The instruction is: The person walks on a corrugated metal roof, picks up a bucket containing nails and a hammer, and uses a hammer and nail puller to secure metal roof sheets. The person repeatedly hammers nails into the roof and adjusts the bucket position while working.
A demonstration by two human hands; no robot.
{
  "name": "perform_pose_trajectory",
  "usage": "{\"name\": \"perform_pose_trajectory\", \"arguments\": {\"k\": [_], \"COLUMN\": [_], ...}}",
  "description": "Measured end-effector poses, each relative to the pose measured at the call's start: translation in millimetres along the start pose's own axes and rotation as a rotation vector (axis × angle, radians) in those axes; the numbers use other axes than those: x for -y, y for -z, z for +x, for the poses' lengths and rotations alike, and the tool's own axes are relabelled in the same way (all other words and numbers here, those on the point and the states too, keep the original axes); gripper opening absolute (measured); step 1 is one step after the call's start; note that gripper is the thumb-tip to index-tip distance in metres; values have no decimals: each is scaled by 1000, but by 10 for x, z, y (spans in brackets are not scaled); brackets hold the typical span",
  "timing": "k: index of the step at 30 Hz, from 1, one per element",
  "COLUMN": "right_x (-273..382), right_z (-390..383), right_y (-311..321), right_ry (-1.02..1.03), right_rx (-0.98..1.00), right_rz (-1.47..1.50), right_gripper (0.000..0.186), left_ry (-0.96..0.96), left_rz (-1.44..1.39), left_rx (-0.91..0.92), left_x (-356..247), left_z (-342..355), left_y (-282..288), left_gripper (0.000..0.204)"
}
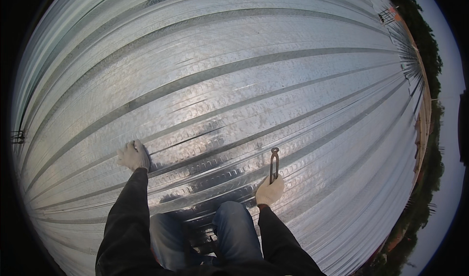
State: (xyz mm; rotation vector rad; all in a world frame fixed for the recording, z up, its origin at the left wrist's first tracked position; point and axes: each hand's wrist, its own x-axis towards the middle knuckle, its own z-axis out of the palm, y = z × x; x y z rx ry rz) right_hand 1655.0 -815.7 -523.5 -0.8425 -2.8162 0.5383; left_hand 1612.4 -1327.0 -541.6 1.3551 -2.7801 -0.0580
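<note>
My left hand (133, 155), in a pale work glove, rests on the ribbed galvanized metal decking (205, 83) ahead and to the left of my knees. Its fingers look apart and somewhat bent, and no tool shows in it. In my right hand (270, 191), also gloved, is a pair of brownish metal pincers (274, 164). Their rounded jaws point away from me, and the glove wraps the handle ends. The pincers are over the decking, right of my right knee; whether they touch it I cannot tell.
Raised ribs and embossed seams run across the decking. My bent knees in jeans (234, 229) are at the bottom centre. Along the right edge lie thin rebar ends (409, 56), with trees (430, 41) beyond. Another small bundle of dark bars (17, 137) is at the far left.
</note>
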Motion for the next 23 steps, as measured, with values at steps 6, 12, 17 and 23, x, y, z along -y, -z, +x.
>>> {"name": "perform_pose_trajectory", "arguments": {"k": [6, 12, 17, 23], "right_x": [58, 76, 19, -11], "right_z": [-13, -9, -16, -13], "right_y": [17, 28, 11, 2], "right_ry": [-28, -15, 3, -23], "right_rx": [-4, -12, -4, 30], "right_rz": [-15, -33, -23, -22], "right_gripper": [25, 26, 30, 32], "left_ry": [9, 28, 17, 16], "left_rz": [-9, 22, 35, 38], "left_rx": [-7, 25, 21, 48], "left_x": [0, -18, -20, -9], "left_z": [3, 13, 21, 28], "left_y": [3, 10, 29, 26], "left_gripper": [53, 53, 52, 53]}}
